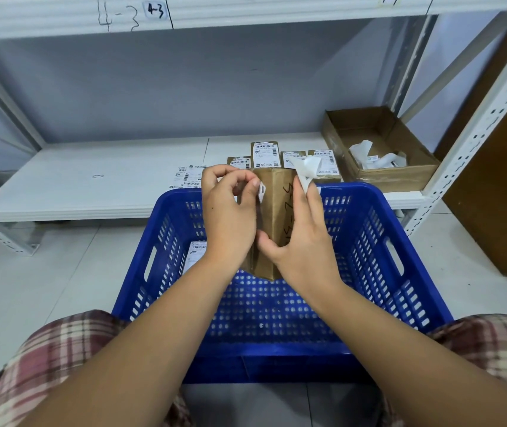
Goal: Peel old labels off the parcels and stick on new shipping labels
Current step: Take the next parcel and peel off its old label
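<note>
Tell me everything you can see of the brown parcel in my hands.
The brown parcel is a cardboard box held upright over the blue basket, one corner edge facing the camera. Dark handwritten digits run down its right face; a white barcode label clings to its left face, pinched by the left hand. The right hand grips its lower part.

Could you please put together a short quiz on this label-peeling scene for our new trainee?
1. True or false: the brown parcel is held above the blue basket.
2. The white scraps lie: A on the floor; B in the open cardboard box; C on the upper shelf.
3. Which hand pinches the barcode label on the parcel?
Key: 1 true; 2 B; 3 the left hand.
</note>
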A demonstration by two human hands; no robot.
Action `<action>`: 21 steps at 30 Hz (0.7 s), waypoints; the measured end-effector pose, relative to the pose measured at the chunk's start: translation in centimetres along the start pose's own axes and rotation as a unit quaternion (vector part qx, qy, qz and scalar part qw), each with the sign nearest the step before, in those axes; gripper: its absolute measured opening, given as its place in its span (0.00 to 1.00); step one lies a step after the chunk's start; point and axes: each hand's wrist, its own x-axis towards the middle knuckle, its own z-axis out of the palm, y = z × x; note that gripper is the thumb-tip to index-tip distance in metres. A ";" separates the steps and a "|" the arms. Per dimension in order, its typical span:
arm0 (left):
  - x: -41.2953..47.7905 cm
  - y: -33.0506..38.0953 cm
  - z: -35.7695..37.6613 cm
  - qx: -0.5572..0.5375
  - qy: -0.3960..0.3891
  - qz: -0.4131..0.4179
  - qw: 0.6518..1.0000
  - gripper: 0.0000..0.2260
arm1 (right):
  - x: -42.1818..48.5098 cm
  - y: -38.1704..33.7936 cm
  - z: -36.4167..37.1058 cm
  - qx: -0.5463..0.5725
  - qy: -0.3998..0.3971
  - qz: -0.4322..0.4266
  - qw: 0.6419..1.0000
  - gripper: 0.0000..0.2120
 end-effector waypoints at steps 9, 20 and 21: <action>0.8 -0.1 -0.2 0.076 -0.055 0.072 0.993 0.06 | 0.2 -0.2 -0.1 0.071 0.001 0.019 0.997 0.46; 0.4 0.0 -0.8 0.167 -0.051 0.127 0.976 0.04 | 0.6 -0.1 0.2 0.079 0.025 0.026 0.996 0.47; 0.4 -0.1 -0.7 0.170 -0.048 0.129 0.976 0.04 | 0.6 0.0 0.2 0.080 0.024 0.028 0.996 0.47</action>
